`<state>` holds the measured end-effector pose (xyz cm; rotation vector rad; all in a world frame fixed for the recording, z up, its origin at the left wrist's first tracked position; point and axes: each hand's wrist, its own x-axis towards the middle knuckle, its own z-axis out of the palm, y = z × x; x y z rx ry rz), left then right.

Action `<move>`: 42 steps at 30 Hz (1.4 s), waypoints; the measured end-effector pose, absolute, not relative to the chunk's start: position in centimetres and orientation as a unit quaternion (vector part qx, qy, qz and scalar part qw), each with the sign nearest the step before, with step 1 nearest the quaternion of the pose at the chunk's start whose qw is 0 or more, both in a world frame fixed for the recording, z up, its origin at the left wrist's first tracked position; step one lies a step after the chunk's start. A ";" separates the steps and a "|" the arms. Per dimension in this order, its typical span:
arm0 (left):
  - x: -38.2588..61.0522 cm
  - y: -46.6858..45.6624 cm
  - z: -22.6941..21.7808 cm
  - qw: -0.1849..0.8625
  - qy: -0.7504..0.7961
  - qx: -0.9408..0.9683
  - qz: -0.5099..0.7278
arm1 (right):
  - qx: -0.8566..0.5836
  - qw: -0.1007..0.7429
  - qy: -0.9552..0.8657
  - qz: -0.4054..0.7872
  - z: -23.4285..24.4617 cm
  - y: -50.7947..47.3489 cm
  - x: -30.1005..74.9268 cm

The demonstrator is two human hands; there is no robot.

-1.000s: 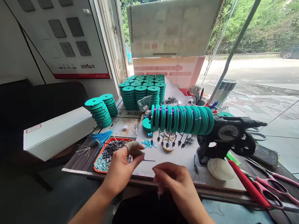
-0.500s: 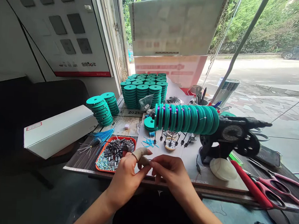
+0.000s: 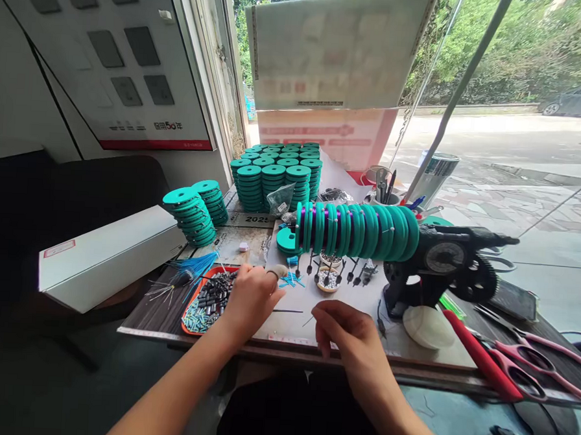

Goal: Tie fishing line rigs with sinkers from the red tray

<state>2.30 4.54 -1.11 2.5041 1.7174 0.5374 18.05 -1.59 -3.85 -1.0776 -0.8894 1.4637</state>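
Note:
My left hand point(image 3: 252, 296), its forefinger wrapped in tape, reaches over the right edge of the orange tray point(image 3: 190, 314) of small dark and pale tubes, with the fingers curled down. What they hold is hidden. My right hand point(image 3: 350, 334) hovers near the table's front edge in a pinch on a thin pin point(image 3: 308, 320). A dark thin needle point(image 3: 288, 311) lies on the white mat between the hands. A row of teal spools point(image 3: 358, 231) sits on a black winding machine point(image 3: 444, 268) behind them.
Stacks of teal spools point(image 3: 273, 177) stand at the back, two more stacks point(image 3: 196, 212) to the left by a white box point(image 3: 103, 256). Small bowls of beads point(image 3: 327, 280), blue tubes point(image 3: 198, 264), red-handled scissors point(image 3: 531, 360) and a pen cup point(image 3: 386, 193) lie around.
The hands, which met half a second ago, have parted. My left hand moved forward to the tray's edge and my right hand drew back to the right.

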 end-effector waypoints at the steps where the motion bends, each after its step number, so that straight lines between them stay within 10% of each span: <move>1: 2.4 4.3 -0.7 0.015 0.558 0.812 0.173 | -0.451 0.531 -0.370 0.615 -3.9 -1.8 18.2; 15: 3.1 -8.0 -3.0 0.344 0.547 0.699 0.305 | -0.438 0.506 -0.363 0.648 -6.1 -9.0 17.5; 42: 1.9 -10.2 -6.0 0.314 0.562 0.730 0.230 | -0.428 0.517 -0.666 0.325 -10.1 -11.1 18.9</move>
